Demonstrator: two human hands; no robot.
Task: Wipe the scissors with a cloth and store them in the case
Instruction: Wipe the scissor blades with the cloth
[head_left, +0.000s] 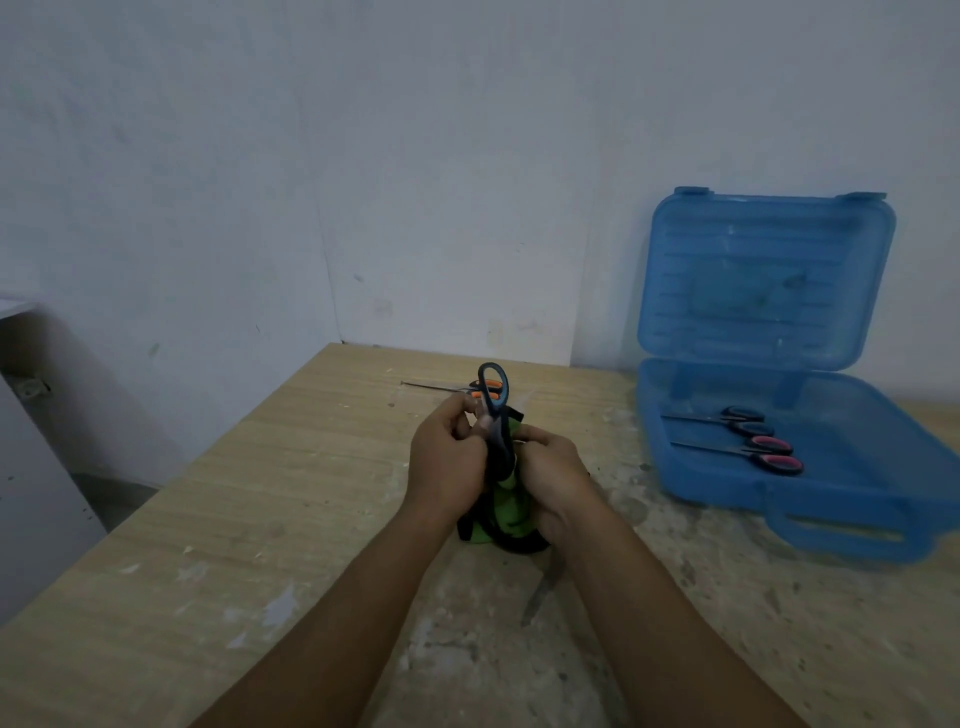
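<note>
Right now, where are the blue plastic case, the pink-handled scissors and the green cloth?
blue plastic case (872, 470): head view, base floor.
pink-handled scissors (771, 446): head view, handle.
green cloth (511, 508): head view, fold.
</note>
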